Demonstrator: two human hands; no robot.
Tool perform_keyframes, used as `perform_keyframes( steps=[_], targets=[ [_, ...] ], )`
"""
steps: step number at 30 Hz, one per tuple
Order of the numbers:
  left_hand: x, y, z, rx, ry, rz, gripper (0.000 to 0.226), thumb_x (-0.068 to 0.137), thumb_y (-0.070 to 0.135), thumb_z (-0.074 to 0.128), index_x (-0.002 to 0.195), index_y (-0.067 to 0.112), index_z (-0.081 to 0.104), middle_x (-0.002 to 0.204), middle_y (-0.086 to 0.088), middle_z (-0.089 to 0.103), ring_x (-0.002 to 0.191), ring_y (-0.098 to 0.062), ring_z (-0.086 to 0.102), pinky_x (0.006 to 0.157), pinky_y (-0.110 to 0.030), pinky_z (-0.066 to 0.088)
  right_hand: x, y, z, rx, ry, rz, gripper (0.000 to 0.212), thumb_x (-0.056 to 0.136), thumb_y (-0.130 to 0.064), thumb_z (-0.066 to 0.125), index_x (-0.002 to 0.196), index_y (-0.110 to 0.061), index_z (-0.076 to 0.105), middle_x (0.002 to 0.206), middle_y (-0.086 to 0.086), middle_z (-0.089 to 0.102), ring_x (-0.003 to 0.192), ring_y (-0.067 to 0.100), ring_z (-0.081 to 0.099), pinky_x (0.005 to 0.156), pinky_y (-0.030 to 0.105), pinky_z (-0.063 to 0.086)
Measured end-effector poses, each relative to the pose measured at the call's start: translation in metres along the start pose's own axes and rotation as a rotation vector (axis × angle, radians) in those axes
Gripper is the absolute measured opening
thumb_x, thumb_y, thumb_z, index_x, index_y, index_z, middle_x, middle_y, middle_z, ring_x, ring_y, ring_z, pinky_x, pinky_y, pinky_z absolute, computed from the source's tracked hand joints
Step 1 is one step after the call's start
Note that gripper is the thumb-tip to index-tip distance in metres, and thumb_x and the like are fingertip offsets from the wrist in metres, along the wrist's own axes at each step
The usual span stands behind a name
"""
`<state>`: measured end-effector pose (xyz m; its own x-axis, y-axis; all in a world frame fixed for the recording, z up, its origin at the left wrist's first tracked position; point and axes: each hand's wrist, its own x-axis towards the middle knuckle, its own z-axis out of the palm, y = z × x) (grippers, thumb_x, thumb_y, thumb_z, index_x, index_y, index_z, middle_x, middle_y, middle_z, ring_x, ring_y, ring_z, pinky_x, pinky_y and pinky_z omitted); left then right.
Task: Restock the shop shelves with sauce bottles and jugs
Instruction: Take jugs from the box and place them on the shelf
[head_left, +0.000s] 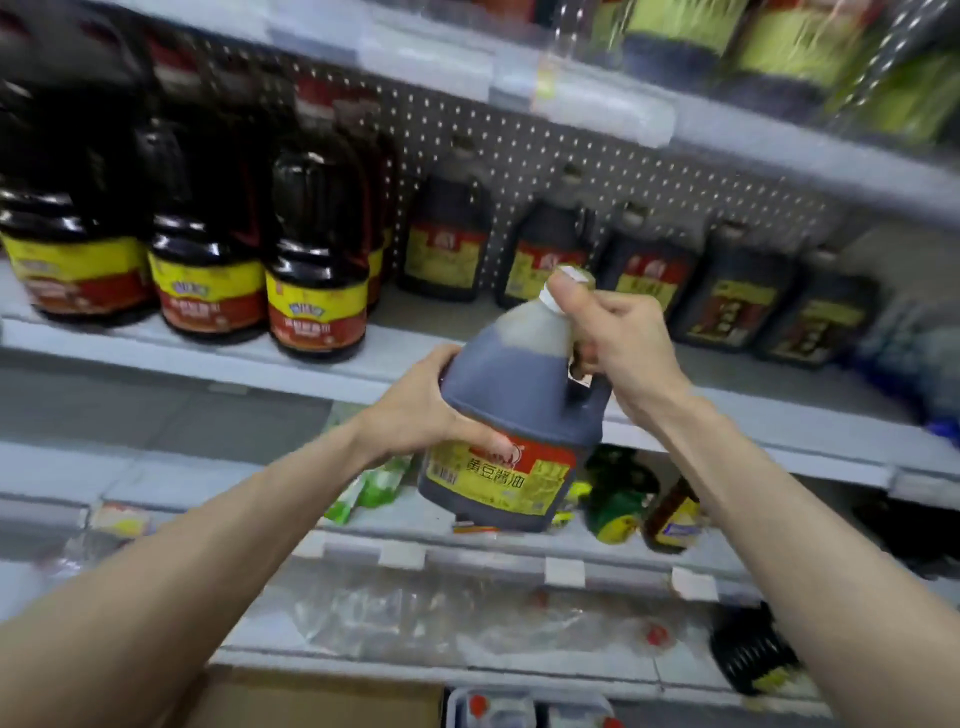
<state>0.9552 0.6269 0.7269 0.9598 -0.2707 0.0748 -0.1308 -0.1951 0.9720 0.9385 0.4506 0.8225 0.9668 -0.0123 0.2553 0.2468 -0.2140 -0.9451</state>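
Observation:
I hold a dark soy sauce jug (511, 415) with a white cap and a yellow and red label in the air, in front of the middle shelf (363, 364). My right hand (618, 343) grips its handle near the neck. My left hand (421, 405) clasps the jug's left side, thumb on the label. The jug tilts a little to the left. Behind it, a row of matching jugs (545, 254) stands at the back of the shelf against the pegboard.
Round dark sauce bottles (311, 270) with yellow and red labels fill the shelf's left part. Green-labelled bottles (779, 41) stand on the shelf above. Lower shelves hold green packets (374, 488), bottles (670, 514) and plastic-wrapped goods. A cardboard box (322, 701) lies at the bottom.

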Motion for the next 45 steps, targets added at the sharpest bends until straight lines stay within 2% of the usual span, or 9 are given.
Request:
perform_keyframes(
  steps=[4,7,16,21,25,28,32,37,45],
  targets=[
    [0.02,0.043,-0.017,0.005,0.09,0.041,0.087,0.035,0.025,0.098,0.11,0.022,0.053,0.105,0.002,0.069,0.096,-0.014,0.068,0.079,-0.038,0.058,0.029,-0.043,-0.012,-0.098,-0.071,-0.095,0.029,0.084,-0.023,0.072,0.056,-0.023,0.066,0.043,-0.015,0.052,0.042,-0.003,0.045,0.044,0.013,0.035],
    [0.037,0.053,-0.027,0.044,0.175,0.05,0.093,0.024,0.044,0.094,0.105,0.027,0.052,0.106,0.005,0.067,0.098,-0.014,0.066,0.082,-0.043,0.057,0.05,-0.05,-0.015,-0.122,-0.138,-0.113,0.002,0.083,-0.013,0.072,0.085,-0.015,0.072,0.052,-0.019,0.062,0.05,-0.009,0.054,0.048,0.007,0.038],
    [0.092,0.03,-0.05,0.09,0.246,0.005,0.121,0.021,0.05,0.091,0.129,0.023,0.043,0.114,0.006,0.061,0.104,-0.016,0.061,0.086,-0.043,0.056,0.115,-0.014,0.013,-0.098,-0.12,-0.088,0.017,0.082,-0.013,0.074,0.099,-0.014,0.072,0.077,-0.012,0.067,0.059,-0.007,0.058,0.045,0.008,0.04],
    [0.114,0.016,-0.064,0.071,0.268,-0.039,0.093,0.038,0.025,0.097,0.116,0.02,0.046,0.108,0.003,0.062,0.101,-0.018,0.062,0.083,-0.041,0.057,0.148,0.008,0.032,-0.087,-0.13,-0.055,0.022,0.081,-0.023,0.075,0.102,-0.023,0.069,0.102,-0.005,0.07,0.103,0.014,0.062,0.067,0.015,0.049],
    [0.126,0.006,-0.069,0.03,0.289,-0.043,0.084,0.05,0.015,0.094,0.119,0.016,0.047,0.108,0.002,0.063,0.098,-0.017,0.064,0.08,-0.037,0.058,0.165,0.018,0.045,-0.087,-0.107,-0.069,0.03,0.083,-0.023,0.074,0.113,-0.019,0.069,0.104,-0.005,0.07,0.1,0.011,0.062,0.086,0.025,0.049],
    [0.129,-0.001,-0.07,-0.003,0.277,-0.044,0.076,0.055,0.018,0.092,0.117,0.019,0.048,0.109,0.001,0.064,0.097,-0.017,0.065,0.08,-0.036,0.058,0.169,0.022,0.049,-0.068,-0.122,-0.064,0.035,0.086,-0.023,0.071,0.12,-0.02,0.065,0.103,-0.01,0.067,0.092,-0.001,0.058,0.082,0.021,0.045],
    [0.129,-0.006,-0.066,-0.063,0.277,-0.032,0.063,0.064,0.016,0.086,0.114,0.018,0.048,0.106,0.0,0.065,0.093,-0.013,0.066,0.071,-0.027,0.057,0.173,0.031,0.051,-0.096,-0.112,-0.077,0.039,0.086,-0.023,0.071,0.123,-0.024,0.057,0.112,-0.009,0.063,0.105,0.01,0.057,0.089,0.026,0.046],
    [0.129,-0.014,-0.059,-0.066,0.315,0.003,0.06,0.072,0.023,0.082,0.119,0.025,0.046,0.11,0.001,0.065,0.098,-0.016,0.066,0.081,-0.038,0.058,0.157,0.06,0.044,-0.082,-0.094,-0.032,0.041,0.087,-0.027,0.069,0.122,-0.031,0.047,0.104,-0.019,0.06,0.095,0.003,0.06,0.075,0.019,0.052],
    [0.12,-0.033,-0.056,-0.124,0.344,0.056,0.064,0.087,0.021,0.067,0.142,0.033,0.036,0.12,0.008,0.063,0.108,-0.013,0.063,0.091,-0.043,0.054,0.132,0.117,0.051,0.098,-0.102,0.217,0.061,0.087,-0.046,0.062,0.14,-0.032,0.035,0.132,-0.008,0.055,0.115,0.013,0.057,0.094,0.041,0.052]
  ],
)
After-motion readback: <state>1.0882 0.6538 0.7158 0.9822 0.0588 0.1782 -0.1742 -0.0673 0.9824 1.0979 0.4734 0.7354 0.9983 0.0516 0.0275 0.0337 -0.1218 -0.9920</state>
